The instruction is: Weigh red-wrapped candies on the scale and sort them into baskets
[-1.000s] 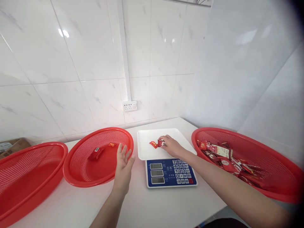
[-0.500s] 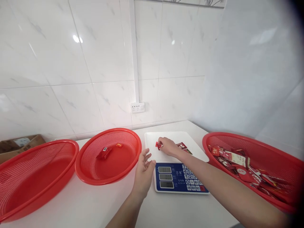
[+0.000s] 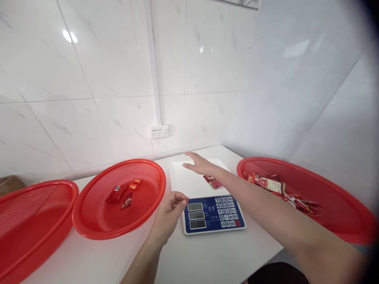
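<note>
My right hand (image 3: 199, 164) is open, its thumb and fingers apart, above the white pan (image 3: 180, 181) of a digital scale (image 3: 214, 215). Below my right wrist, red snack packets (image 3: 212, 182) lie on the pan, partly hidden by the arm. My left hand (image 3: 169, 215) is closed in a pinch at the left edge of the blue keypad panel. What its fingertips hold, if anything, is too small to make out. Left of it stands a red mesh basket (image 3: 89, 228), with several small red and orange packets (image 3: 127, 193) on its floor.
At the right, a red basket (image 3: 349, 232) holds many red and cream packets (image 3: 272, 184), partly behind my right forearm. Another red basket (image 3: 38, 240) stands at the far left, near a brown carton (image 3: 11, 183). A wall socket (image 3: 159, 131) sits behind the scale.
My right hand has let go of a small red packet and opened. My left hand has closed. More packets lie in the middle basket and fewer on the pan. The view has swung right.
</note>
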Demonstrator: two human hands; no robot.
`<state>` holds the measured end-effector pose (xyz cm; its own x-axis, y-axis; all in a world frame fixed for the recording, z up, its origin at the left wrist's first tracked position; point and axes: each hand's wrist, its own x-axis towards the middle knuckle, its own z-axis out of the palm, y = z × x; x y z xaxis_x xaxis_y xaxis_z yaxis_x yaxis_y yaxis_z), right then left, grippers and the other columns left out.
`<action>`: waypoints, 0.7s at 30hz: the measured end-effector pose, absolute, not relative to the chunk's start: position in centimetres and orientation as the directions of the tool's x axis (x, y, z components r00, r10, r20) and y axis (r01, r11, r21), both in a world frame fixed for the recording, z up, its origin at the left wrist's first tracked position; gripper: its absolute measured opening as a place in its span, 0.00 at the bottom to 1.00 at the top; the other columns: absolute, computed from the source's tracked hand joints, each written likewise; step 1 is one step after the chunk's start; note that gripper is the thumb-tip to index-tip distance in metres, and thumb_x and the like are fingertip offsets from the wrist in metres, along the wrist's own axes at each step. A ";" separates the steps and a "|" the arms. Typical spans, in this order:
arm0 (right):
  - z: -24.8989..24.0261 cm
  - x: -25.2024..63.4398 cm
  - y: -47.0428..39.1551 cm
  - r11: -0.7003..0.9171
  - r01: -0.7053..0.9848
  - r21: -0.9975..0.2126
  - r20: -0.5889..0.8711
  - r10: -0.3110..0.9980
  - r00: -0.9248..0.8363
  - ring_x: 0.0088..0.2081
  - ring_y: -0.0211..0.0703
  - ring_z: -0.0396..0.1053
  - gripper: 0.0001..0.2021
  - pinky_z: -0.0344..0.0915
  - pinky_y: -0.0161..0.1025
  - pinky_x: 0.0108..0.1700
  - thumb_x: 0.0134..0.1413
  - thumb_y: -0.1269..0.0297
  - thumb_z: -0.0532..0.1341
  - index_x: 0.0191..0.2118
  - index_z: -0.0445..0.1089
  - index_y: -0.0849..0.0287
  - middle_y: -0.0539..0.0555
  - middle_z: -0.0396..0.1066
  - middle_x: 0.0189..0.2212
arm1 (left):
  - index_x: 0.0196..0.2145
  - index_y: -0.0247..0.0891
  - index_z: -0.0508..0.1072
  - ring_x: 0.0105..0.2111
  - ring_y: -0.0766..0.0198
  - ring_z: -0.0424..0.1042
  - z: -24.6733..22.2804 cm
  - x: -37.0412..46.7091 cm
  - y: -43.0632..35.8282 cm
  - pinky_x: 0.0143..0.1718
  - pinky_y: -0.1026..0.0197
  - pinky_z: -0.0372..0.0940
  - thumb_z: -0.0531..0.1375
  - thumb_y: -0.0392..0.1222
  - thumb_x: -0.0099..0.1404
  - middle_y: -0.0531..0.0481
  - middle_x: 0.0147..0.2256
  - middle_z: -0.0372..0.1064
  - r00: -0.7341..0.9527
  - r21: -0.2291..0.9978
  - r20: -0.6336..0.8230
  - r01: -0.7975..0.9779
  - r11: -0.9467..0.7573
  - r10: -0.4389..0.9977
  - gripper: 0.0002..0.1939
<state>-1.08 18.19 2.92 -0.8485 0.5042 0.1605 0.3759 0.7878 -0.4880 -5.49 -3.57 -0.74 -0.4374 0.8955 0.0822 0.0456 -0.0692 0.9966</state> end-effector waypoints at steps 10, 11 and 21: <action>-3.2 6.5 21.0 0.778 0.569 -0.266 0.047 0.600 -0.799 0.57 0.54 0.52 0.28 0.51 0.48 0.55 0.52 0.48 0.54 0.56 0.58 0.57 0.60 0.55 0.57 | 0.33 0.40 0.68 0.40 0.60 0.65 -0.4 -5.4 -3.5 0.43 0.58 0.60 0.56 0.44 0.60 0.50 0.35 0.68 -0.418 0.998 0.065 0.009 -0.067 0.906 0.06; -3.2 6.4 20.7 0.790 0.558 -0.254 0.069 0.590 -0.804 0.56 0.53 0.54 0.25 0.51 0.47 0.54 0.54 0.49 0.53 0.55 0.60 0.56 0.58 0.58 0.55 | 0.32 0.40 0.68 0.40 0.60 0.65 -0.5 -5.4 -3.5 0.43 0.58 0.60 0.56 0.44 0.60 0.50 0.35 0.68 -0.416 0.998 0.066 0.008 -0.069 0.907 0.06; -2.7 5.5 20.2 0.715 0.618 -0.326 0.110 0.678 -0.727 0.43 0.56 0.65 0.16 0.59 0.47 0.42 0.51 0.51 0.56 0.36 0.66 0.59 0.61 0.68 0.39 | 0.32 0.40 0.68 0.39 0.61 0.65 -0.1 -5.1 -3.8 0.41 0.60 0.60 0.57 0.44 0.59 0.50 0.34 0.67 -0.416 0.996 0.078 -0.009 -0.090 0.906 0.07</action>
